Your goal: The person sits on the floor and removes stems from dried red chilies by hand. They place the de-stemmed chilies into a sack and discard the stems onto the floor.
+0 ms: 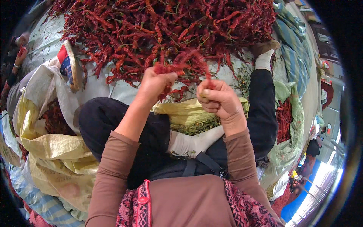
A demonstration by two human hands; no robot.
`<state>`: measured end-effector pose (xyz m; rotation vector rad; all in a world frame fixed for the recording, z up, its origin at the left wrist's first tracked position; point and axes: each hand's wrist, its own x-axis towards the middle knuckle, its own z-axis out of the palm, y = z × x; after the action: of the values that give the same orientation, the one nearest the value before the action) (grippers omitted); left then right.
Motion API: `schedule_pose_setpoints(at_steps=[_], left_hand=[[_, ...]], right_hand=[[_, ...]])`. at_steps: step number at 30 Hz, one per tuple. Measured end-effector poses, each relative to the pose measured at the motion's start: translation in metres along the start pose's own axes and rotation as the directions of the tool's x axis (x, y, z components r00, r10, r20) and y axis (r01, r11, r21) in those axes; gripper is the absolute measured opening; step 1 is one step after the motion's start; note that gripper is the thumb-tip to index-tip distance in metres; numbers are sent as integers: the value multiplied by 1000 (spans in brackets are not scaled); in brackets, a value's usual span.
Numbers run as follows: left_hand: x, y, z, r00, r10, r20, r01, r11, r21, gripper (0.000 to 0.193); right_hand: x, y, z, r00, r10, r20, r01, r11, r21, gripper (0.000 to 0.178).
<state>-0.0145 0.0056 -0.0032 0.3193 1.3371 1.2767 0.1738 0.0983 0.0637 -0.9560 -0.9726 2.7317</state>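
A large heap of dried red chili peppers (170,30) lies on a pale sheet in front of me. My left hand (157,81) is closed round several red chili peppers (166,69), which stick out on both sides of the fist. To its right, my right hand (220,99) is closed in a pinch at the end of one long chili pepper (208,73), whose upper part is blurred and bends over toward the left hand. Something small and yellowish-green, perhaps a stem, shows at the right fingertips. Below the hands, between my legs, a yellow sack (181,111) holds green stems (198,126).
Cream sacks (60,151) stand to my left, one with red chili peppers inside. A green mesh sack (295,128) of chili peppers is at the right. A shoe sole (71,64) shows at the left, near another person's hand (20,56). Loose stems (244,81) lie by my right leg.
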Motion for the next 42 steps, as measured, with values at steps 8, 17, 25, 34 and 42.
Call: schedule_pose_setpoints(at_steps=[8,17,25,34,42], left_hand=[[-15,-3,18,985,-24,171,87,924,-372,33],[-12,-7,20,995,-65,74,94,849,-520,25],[-11,-10,26,999,17,29,2,832,-555,21],[-10,-8,23,989,-64,131,127,816,-564,5],[3,-12,11,977,-211,-20,156,780,-606,6]], right_hand=[[20,34,-17,816,-469,-338,233,802,-550,25],[23,43,21,857,-514,-44,141,316,-938,56],[25,52,-3,837,-486,-250,142,635,-759,21],[10,40,27,953,-268,-143,99,720,-687,11],[-8,70,108,789,-69,610,524,593,-611,2]])
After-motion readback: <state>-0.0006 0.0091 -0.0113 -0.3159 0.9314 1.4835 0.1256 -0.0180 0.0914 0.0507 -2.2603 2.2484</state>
